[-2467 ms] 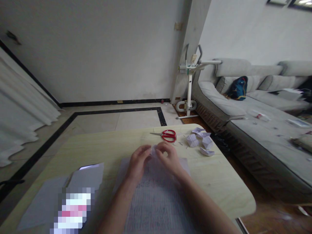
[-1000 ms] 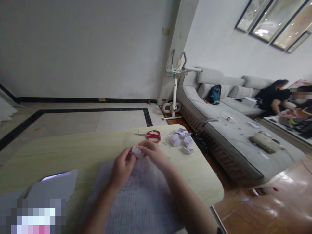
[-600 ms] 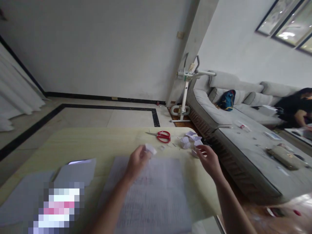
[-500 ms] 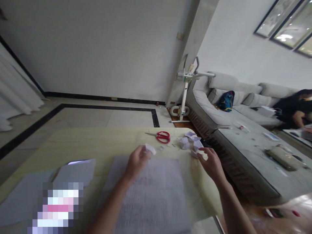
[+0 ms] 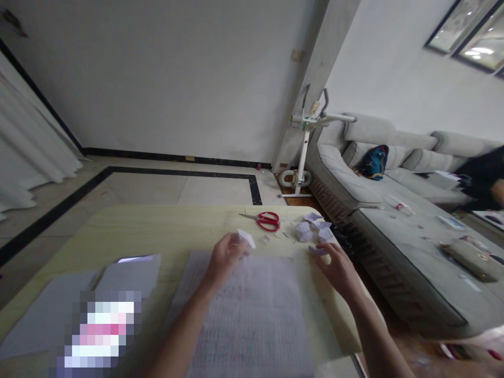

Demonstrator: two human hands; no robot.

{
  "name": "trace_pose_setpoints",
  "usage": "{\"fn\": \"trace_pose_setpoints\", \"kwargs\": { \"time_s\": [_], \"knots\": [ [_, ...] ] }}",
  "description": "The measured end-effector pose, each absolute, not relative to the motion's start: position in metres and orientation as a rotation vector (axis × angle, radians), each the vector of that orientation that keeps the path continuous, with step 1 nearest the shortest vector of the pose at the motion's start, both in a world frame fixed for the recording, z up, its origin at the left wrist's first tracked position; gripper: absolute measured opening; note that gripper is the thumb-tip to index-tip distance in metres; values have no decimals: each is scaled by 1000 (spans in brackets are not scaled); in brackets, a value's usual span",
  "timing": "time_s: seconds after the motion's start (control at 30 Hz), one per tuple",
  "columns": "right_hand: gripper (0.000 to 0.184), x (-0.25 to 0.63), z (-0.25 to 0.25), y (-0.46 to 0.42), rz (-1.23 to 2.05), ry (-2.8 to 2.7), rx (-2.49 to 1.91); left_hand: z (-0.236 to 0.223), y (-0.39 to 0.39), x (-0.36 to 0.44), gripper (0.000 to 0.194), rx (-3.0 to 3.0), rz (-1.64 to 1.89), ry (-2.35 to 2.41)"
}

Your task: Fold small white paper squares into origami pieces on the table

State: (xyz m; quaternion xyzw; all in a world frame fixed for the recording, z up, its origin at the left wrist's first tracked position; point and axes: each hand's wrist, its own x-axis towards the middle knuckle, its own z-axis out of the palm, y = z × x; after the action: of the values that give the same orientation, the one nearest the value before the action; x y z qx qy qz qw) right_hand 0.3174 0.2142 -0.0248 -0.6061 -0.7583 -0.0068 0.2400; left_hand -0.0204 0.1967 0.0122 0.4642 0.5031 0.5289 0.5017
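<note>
My left hand (image 5: 227, 255) is closed on a small folded white paper piece (image 5: 246, 239), which it holds above the top edge of a large printed sheet (image 5: 252, 315). Toward the table's right side, the thumb and fingers of my right hand (image 5: 337, 268) pinch another folded paper piece (image 5: 316, 251). Whether that piece still touches the table I cannot tell. Just beyond it lies a cluster of several folded paper pieces (image 5: 304, 231). Scissors with red handles (image 5: 269, 221) rest beyond my hands, their blades pointing left, with small paper scraps (image 5: 266, 239) nearby.
Blank paper sheets (image 5: 129, 275) and a lit, pixelated screen (image 5: 104, 328) occupy the left of the pale table (image 5: 157, 223). A grey sofa (image 5: 397, 247) stands to the right, with a person's dark sleeve (image 5: 482, 173) at its far end. Behind is white exercise equipment (image 5: 303, 152).
My right fingers have closed around a folded paper piece at the cluster's near edge, separating it slightly from the others. My left hand keeps its piece. The view has turned slightly left.
</note>
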Motion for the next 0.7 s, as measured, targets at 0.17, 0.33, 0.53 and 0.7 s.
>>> {"fn": "trace_pose_setpoints", "kwargs": {
  "time_s": [0.17,0.33,0.53,0.7],
  "knots": [
    [16,302,-21,208,1,-2065,-1626,11,197,-21,24,1029,1290,1169],
    [5,262,-5,197,140,-1994,-1427,7,199,-23,25,813,1335,1088],
    [15,205,11,181,293,-2062,-1111,22,195,-23,23,688,1340,996],
    [20,190,8,170,364,-2171,-995,7,199,-25,22,595,1372,890]
  ]
}}
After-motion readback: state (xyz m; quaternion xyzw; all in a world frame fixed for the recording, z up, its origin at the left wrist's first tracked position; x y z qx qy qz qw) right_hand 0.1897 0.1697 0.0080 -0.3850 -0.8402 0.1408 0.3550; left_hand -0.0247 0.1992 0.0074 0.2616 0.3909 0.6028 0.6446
